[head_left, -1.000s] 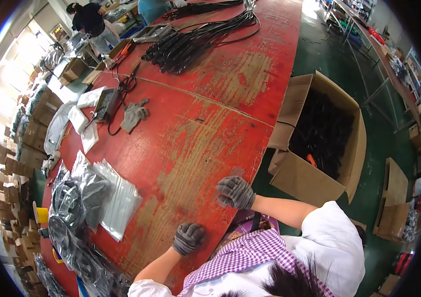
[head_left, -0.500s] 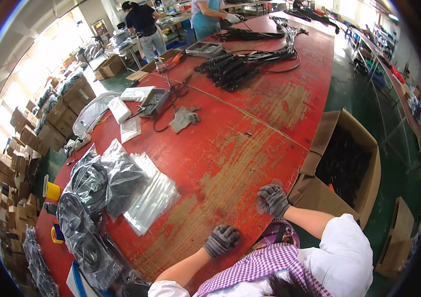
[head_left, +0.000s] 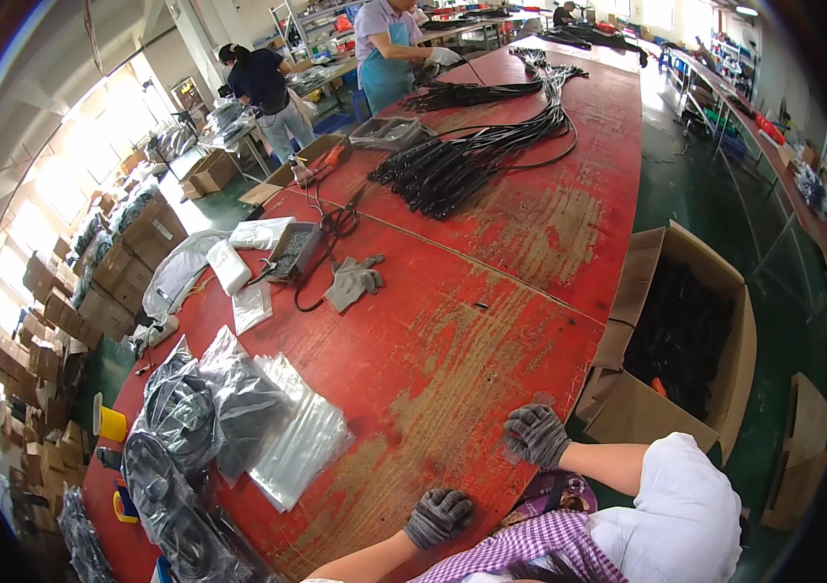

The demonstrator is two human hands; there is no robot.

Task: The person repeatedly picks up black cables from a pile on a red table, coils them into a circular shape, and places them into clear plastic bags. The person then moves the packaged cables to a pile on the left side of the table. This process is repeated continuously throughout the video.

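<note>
My left hand (head_left: 438, 518), in a grey knit glove, rests on the near edge of the worn red table (head_left: 413, 360). Its fingers are curled into a loose fist with nothing showing in them. Farther right, my right hand (head_left: 536, 435) wears a matching glove and lies at the table's right edge, also curled closed around nothing visible. Left of my hands is a stack of clear plastic bags (head_left: 302, 428). Beside it lie bagged black cables (head_left: 180, 418). An open cardboard box (head_left: 637, 403) holding black parts stands close to my right hand.
A loose grey glove (head_left: 353, 282), a grey bin of small parts (head_left: 295, 255) and a white packet (head_left: 228, 267) lie farther up the table. Beyond are bundled black cables (head_left: 452, 165). A co-worker in a blue apron (head_left: 389, 68) handles cables there. Cartons (head_left: 127, 272) are stacked left.
The view has tilted up slightly, so the table and my hands sit lower in the picture. Both hands stay curled on the table edge. The far co-worker's gloved hand has shifted slightly.
</note>
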